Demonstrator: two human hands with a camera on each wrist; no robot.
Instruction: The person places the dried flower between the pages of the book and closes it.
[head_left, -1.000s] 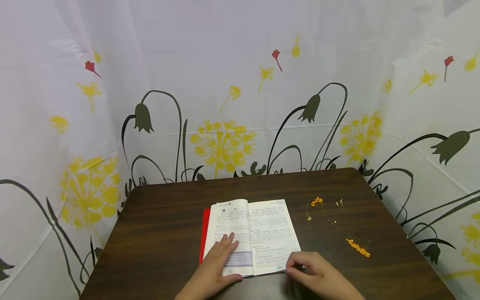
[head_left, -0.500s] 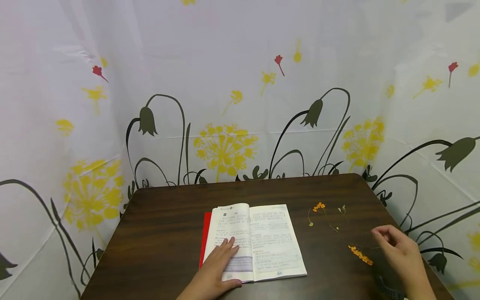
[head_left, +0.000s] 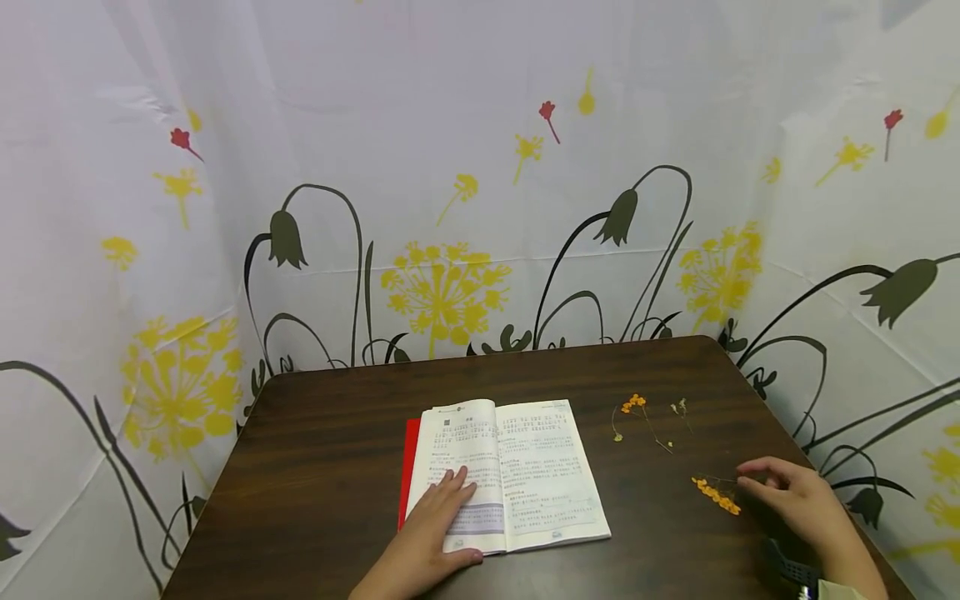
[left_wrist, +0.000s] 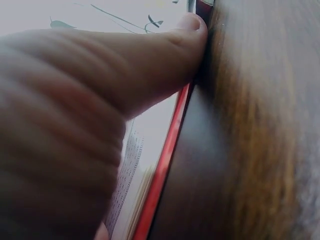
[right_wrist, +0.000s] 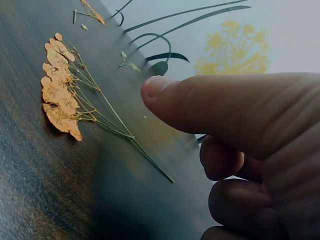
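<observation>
An open book [head_left: 551, 475] with printed pages and a red cover edge [head_left: 409, 458] lies on the dark wooden table [head_left: 330, 467]. Spread across its left page, my left hand [head_left: 426, 533] rests flat, thumb at the lower edge; the left wrist view shows that thumb [left_wrist: 165, 60] over the page edge. Right of the book lies a pressed orange flower cluster [head_left: 716, 495] on a thin branching stem [right_wrist: 111, 112]. My right hand [head_left: 798, 500] hovers by the stem's end, thumb [right_wrist: 175, 97] extended, other fingers bent. A gap shows between thumb and stem, and nothing is held.
Farther back on the table lie a smaller orange dried flower [head_left: 634, 402], a pale curved sprig [head_left: 617, 435] and another pale sprig [head_left: 679, 407]. A white cloth [head_left: 480, 125] printed with flowers hangs behind the table. A dark wristband [head_left: 793, 570] is on the right wrist.
My right hand has moved from the book's lower right corner out to the right, then down near the orange flower's stem. The left hand stays on the page.
</observation>
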